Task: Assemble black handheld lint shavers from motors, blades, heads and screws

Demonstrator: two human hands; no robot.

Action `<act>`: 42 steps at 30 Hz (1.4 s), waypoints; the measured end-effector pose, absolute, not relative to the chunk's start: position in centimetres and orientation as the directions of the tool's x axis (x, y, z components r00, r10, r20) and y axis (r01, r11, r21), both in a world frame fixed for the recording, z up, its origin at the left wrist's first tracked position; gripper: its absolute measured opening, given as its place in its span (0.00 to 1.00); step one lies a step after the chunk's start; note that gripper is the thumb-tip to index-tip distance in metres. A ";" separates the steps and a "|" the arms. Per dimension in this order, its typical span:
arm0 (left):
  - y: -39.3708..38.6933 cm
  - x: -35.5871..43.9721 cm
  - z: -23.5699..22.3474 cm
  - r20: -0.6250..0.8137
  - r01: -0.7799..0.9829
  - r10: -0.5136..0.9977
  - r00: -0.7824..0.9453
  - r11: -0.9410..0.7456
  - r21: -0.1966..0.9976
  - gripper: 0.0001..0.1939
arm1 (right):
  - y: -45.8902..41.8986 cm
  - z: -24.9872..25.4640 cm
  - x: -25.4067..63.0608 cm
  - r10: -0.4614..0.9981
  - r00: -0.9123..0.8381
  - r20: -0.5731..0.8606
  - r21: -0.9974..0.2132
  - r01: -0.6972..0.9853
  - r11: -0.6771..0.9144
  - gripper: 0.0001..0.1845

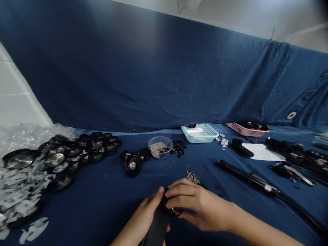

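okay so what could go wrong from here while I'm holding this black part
The right hand is close to the loose pile of small pieces, so a careless move could scatter them. The black part is in the left hand; a loosened grip might drop it. The open bowl might spill if knocked.

Head view, forward-down, seemingly wide-angle

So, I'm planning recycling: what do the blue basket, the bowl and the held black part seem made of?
Blue basket: likely plastic, slight sheen, lattice walls. Bowl: glossy plastic or glass, its walls see-through. Black part: probably plastic, matte, few highlights.
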State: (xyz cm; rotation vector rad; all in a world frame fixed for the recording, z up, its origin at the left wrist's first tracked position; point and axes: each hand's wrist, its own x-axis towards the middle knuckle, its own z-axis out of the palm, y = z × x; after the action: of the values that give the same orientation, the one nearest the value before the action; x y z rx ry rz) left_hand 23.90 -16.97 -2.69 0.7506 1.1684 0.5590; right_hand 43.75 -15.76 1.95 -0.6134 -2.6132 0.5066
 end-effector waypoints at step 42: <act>-17.1 23.8 -2.0 -0.560 0.010 0.812 0.166 0.566 0.824 0.38 | -15.7 -1.1 43.5 0.683 -0.658 0.318 -0.463 0.521 0.717 0.32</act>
State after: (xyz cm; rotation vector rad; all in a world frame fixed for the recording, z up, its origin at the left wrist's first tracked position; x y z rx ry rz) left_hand 23.82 -17.12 -1.95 0.8065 1.2905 0.6688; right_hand 43.53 -15.75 -1.11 -0.9200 -2.4474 0.4602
